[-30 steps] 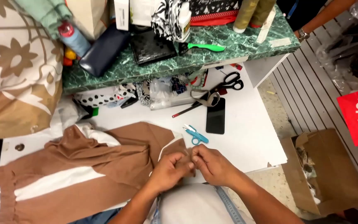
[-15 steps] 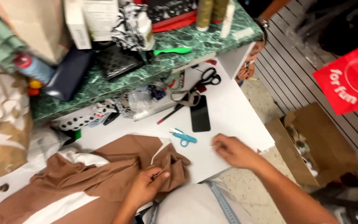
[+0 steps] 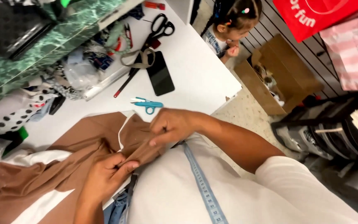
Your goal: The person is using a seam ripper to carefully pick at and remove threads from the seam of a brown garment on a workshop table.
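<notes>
Left hand and right hand each pinch the brown fabric (grip closed tight).

You're seeing a black phone, screen dark, lying flat just above the teal snips. An open brown cardboard box is sitting right of it on the floor, red bag hanging beyond.

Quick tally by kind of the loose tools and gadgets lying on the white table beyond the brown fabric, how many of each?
Black-handled scissors: 1
Blue thread snips: 1
Black phone: 1
Dark pen or pencil with a red tip: 1
Total: 4
Both hands, left hand and right hand, pinch the brown fabric, not these tools.
</notes>
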